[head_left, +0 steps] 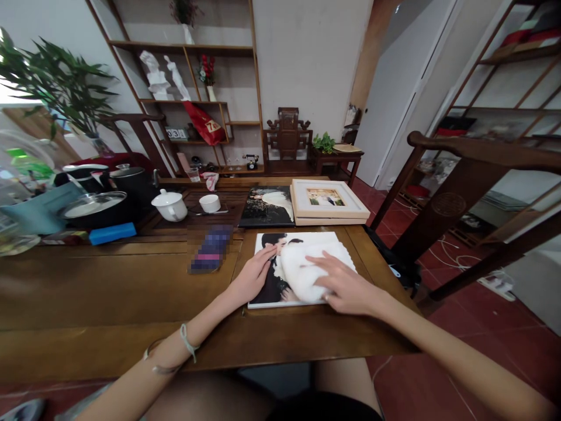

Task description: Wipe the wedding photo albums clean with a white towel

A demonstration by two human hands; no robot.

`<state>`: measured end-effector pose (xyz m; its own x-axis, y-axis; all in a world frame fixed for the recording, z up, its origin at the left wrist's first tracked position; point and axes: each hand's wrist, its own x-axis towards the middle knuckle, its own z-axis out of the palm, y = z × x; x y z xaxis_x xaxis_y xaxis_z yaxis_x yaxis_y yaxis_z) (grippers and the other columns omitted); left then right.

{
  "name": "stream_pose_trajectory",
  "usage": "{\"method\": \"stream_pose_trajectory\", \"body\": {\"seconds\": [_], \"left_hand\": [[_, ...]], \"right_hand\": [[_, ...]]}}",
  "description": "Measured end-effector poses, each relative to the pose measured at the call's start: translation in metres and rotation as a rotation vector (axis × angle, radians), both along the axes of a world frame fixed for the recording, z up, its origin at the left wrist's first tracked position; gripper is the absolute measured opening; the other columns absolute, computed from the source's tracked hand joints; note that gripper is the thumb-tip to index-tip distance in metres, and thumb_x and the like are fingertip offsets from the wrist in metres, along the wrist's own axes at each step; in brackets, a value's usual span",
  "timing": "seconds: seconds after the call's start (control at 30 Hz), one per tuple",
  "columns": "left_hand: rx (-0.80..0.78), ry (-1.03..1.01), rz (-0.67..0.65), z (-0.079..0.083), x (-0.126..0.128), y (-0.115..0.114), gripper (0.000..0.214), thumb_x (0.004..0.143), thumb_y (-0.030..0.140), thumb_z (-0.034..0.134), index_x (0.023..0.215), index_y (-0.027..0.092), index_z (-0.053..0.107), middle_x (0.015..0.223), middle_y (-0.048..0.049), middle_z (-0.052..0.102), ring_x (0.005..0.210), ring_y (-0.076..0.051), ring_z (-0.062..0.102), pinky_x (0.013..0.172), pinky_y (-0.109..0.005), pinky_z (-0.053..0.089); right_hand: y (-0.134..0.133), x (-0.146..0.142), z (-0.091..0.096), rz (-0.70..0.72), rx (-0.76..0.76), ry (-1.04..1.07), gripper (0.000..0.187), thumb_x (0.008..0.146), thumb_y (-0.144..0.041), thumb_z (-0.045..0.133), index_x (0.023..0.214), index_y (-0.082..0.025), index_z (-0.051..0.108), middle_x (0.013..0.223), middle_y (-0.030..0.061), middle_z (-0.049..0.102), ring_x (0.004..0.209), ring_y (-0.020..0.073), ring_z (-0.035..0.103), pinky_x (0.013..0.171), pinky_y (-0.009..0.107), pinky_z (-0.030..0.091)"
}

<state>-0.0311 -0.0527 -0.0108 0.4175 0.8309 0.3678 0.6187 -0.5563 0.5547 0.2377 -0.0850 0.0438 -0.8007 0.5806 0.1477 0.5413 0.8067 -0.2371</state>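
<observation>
Left hand [254,275]: flat, fingers loose, resting on left edge of photo canvas [268,290] | right hand [346,286]: palm down, fingers spread, pressing white cloth [302,272] onto canvas | canvas: flat on wooden table [109,292], near front edge | beyond: dark photo print [267,207], framed photo [326,199]

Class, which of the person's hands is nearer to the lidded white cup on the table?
Left. The left hand rests at the photo album's left edge, diagonally right of the lidded white cup; the right hand lies farther right, on the white cloth.
</observation>
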Motion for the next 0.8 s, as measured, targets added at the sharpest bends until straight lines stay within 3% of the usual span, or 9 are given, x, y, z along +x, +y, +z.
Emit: {"method": "stream_pose_trajectory", "body": {"seconds": [0.1,0.17,0.27,0.37,0.57,0.67,0.8], "left_hand": [[-0.011,-0.022,0.004,0.000,0.000,0.000,0.041,0.095,0.024,0.030,0.131,0.016,0.050,0.141,-0.0101,0.048,0.135,-0.021,0.038,0.114,-0.046,0.027],[-0.016,-0.022,0.001,0.000,0.000,0.000,0.041,0.095,0.023,0.030,0.131,0.016,0.050,0.141,-0.0101,0.048,0.135,-0.021,0.038,0.114,-0.046,0.027],[-0.015,-0.016,-0.002,0.001,0.000,0.000,0.042,0.095,0.024,0.030,0.131,0.014,0.050,0.140,-0.0114,0.048,0.135,-0.022,0.038,0.114,-0.047,0.027],[-0.019,-0.006,-0.008,0.004,0.000,-0.001,0.042,0.095,0.024,0.030,0.131,0.015,0.050,0.140,-0.0103,0.049,0.135,-0.022,0.038,0.114,-0.047,0.027],[-0.047,0.007,0.008,0.007,0.000,-0.002,0.042,0.096,0.026,0.030,0.131,0.017,0.050,0.141,-0.0083,0.048,0.135,-0.021,0.038,0.114,-0.044,0.028],[-0.051,0.015,0.012,0.007,0.000,-0.002,0.043,0.096,0.026,0.029,0.131,0.015,0.050,0.141,-0.0090,0.048,0.135,-0.021,0.038,0.114,-0.044,0.027],[-0.058,0.016,0.006,0.007,0.000,-0.002,0.043,0.096,0.025,0.029,0.132,0.013,0.050,0.142,-0.0099,0.047,0.136,-0.021,0.037,0.115,-0.043,0.026]], "right_hand": [[-0.032,0.000,0.001,0.112,-0.012,-0.041,0.037,0.068,-0.012,0.052,0.100,-0.019,0.068,0.142,0.0084,0.045,0.140,0.0281,0.022,0.114,0.054,0.009],[-0.039,-0.001,0.001,0.140,-0.021,-0.049,0.040,0.068,-0.012,0.052,0.104,-0.019,0.068,0.143,0.0083,0.044,0.140,0.0289,0.021,0.114,0.055,0.010],[-0.022,0.002,-0.001,0.084,-0.015,-0.019,0.039,0.068,-0.011,0.051,0.103,-0.019,0.068,0.141,0.0111,0.046,0.138,0.0261,0.029,0.113,0.052,0.017],[0.014,0.009,-0.004,-0.039,0.029,0.021,0.035,0.070,-0.011,0.051,0.100,-0.018,0.068,0.139,0.0152,0.048,0.132,0.0283,0.038,0.109,0.053,0.026],[0.075,0.026,-0.006,-0.182,0.091,0.015,0.033,0.076,-0.012,0.047,0.102,-0.016,0.067,0.126,0.0146,0.058,0.119,0.0310,0.049,0.096,0.049,0.040],[0.080,0.031,-0.008,-0.187,0.095,0.019,0.034,0.075,-0.012,0.047,0.102,-0.015,0.067,0.127,0.0156,0.057,0.122,0.0314,0.047,0.098,0.051,0.038],[0.049,0.030,-0.011,-0.115,0.099,0.026,0.036,0.067,-0.009,0.049,0.096,-0.015,0.069,0.140,0.0168,0.046,0.130,0.0310,0.040,0.107,0.053,0.028]]}}
